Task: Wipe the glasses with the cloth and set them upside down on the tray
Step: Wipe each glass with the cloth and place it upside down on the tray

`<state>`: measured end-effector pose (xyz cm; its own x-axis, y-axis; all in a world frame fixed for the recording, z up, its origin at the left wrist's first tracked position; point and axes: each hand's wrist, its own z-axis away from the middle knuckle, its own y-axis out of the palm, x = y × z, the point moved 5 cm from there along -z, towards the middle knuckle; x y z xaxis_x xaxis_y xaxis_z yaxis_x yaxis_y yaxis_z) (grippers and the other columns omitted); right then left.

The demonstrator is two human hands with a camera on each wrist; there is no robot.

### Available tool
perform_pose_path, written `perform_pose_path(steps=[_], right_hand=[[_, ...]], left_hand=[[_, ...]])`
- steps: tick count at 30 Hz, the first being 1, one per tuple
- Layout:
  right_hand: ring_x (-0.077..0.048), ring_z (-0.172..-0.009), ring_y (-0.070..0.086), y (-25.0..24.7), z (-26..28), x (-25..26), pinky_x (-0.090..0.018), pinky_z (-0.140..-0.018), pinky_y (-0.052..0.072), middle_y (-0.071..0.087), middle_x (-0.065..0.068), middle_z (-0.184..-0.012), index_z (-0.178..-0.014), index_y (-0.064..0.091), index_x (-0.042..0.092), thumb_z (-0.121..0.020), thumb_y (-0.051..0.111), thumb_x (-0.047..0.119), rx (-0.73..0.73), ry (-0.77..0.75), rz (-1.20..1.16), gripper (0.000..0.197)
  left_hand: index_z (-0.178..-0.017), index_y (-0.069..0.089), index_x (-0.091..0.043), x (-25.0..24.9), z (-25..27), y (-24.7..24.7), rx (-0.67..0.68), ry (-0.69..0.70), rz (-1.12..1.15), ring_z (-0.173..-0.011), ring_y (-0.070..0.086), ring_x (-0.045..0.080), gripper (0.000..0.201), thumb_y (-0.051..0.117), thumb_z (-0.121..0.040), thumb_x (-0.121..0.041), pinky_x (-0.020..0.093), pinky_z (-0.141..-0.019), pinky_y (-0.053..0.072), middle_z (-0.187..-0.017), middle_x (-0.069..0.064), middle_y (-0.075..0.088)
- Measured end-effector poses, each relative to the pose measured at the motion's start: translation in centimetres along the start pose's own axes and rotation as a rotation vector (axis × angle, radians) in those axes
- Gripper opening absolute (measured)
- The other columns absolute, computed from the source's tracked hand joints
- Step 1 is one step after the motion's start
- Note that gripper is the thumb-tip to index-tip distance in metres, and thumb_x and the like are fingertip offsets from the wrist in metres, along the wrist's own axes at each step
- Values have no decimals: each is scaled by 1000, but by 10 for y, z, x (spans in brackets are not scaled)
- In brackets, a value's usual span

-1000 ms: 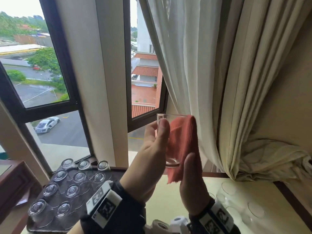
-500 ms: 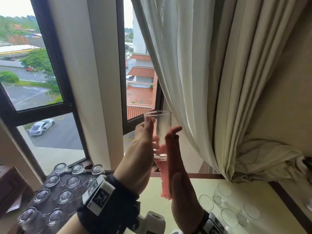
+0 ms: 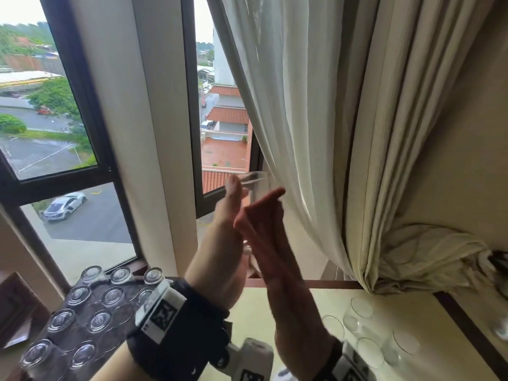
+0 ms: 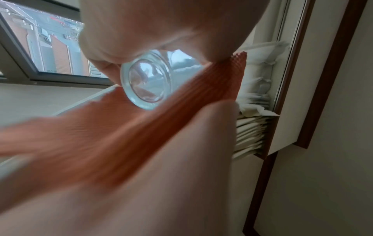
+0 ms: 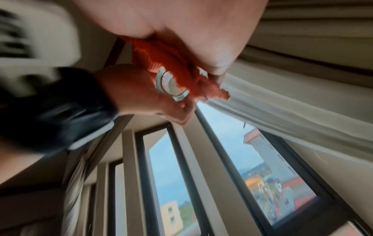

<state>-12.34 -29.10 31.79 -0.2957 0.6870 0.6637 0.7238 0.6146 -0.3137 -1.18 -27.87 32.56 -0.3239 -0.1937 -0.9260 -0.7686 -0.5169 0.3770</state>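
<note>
My left hand (image 3: 229,221) grips a clear glass (image 3: 257,181) and holds it up in front of the window, rim uppermost and tilted. Its thick round base (image 4: 145,83) faces the left wrist view, held by the left hand (image 4: 161,24). My right hand (image 3: 275,254) holds the orange cloth (image 4: 141,127) against the right side of the glass. The right wrist view shows the cloth (image 5: 173,63) bunched under the right hand (image 5: 181,24) and lying over the glass base (image 5: 171,86). A dark tray (image 3: 82,306) sits at lower left, carrying several upside-down glasses (image 3: 112,295).
Several upright clear glasses (image 3: 368,350) stand on the pale tabletop (image 3: 275,301) at lower right. A white curtain (image 3: 288,105) hangs just right of the raised glass, bunched on the sill. The window frame and wall pillar are close behind the hands.
Both hands have lifted the glass higher toward the window. The cloth, spread over the glass's side a second ago, now lies narrow between my right hand and the glass.
</note>
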Motion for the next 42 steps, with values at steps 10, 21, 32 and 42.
perform_pose_path(steps=[10,21,32,42], right_hand=[[-2,-109,68,14,42,-69,-13,-84,53,72,25,-112,-120,60,61,-97,35,64,-202,643,-256,34],[-25,-83,76,-7,27,-82,-37,-72,62,78,-6,-93,-116,67,10,-100,46,57,-505,1015,-466,54],[-40,-96,73,-5,16,-43,-54,-83,60,73,-22,-113,-139,48,8,-73,74,63,-447,609,-721,90],[-12,-123,63,-27,-13,-12,-25,-101,51,68,10,-129,-132,58,46,-105,34,40,-300,293,-216,36]], left_hand=[[-124,69,-37,-27,-7,-14,87,227,-247,-110,74,18,66,96,-64,-44,25,-85,61,-121,10,73],[-126,63,-32,-25,19,-35,15,391,-354,-119,72,14,70,99,-66,-28,39,-100,57,-124,-2,76],[-119,47,-51,-8,27,-51,-131,433,-626,-97,69,-2,85,96,-51,-63,20,-79,61,-110,-12,68],[-117,54,-40,-7,39,-52,-75,503,-596,-86,76,13,76,93,-57,-67,24,-66,62,-101,-10,71]])
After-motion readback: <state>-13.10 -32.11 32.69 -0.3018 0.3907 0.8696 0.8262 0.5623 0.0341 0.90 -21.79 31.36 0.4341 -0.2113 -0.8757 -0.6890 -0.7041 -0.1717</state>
